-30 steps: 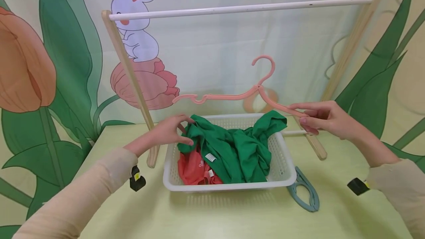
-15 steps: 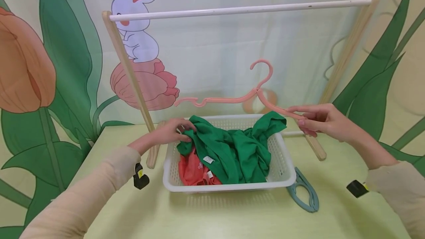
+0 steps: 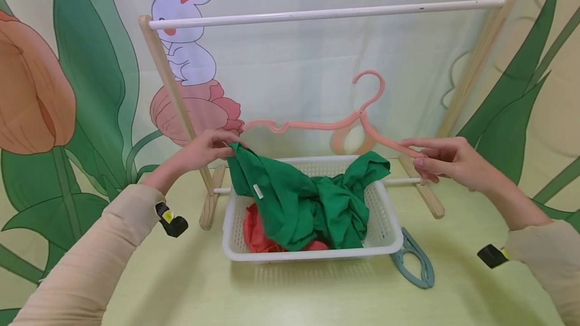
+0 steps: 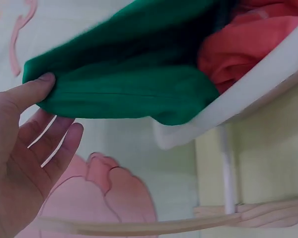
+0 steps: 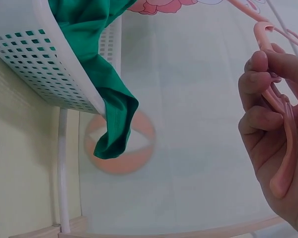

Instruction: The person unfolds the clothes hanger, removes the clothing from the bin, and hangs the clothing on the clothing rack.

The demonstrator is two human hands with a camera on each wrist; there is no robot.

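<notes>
My left hand [image 3: 201, 151] pinches one edge of a green garment [image 3: 290, 195] between thumb and fingers, lifting it over the left rim of a white basket [image 3: 312, 254]. A small white label shows on the cloth. The rest of the garment lies bunched in the basket, one end draped over its right rim. My right hand [image 3: 457, 162] grips one arm of a pink clothes hanger [image 3: 323, 125], which hangs in the air above the basket with its hook upward. In the right wrist view the fingers curl round the hanger's arm [image 5: 288, 148].
Red cloth [image 3: 256, 230] lies under the green garment. A folded blue hanger [image 3: 416, 260] rests on the table [image 3: 294, 301] by the basket's right side. Behind stands a wooden rack with a white rail [image 3: 326, 12], in front of a printed curtain.
My left hand has taken hold of the green garment's edge and pulled it up and left. The pink hanger has dipped, then risen slightly and shifted right in my right hand.
</notes>
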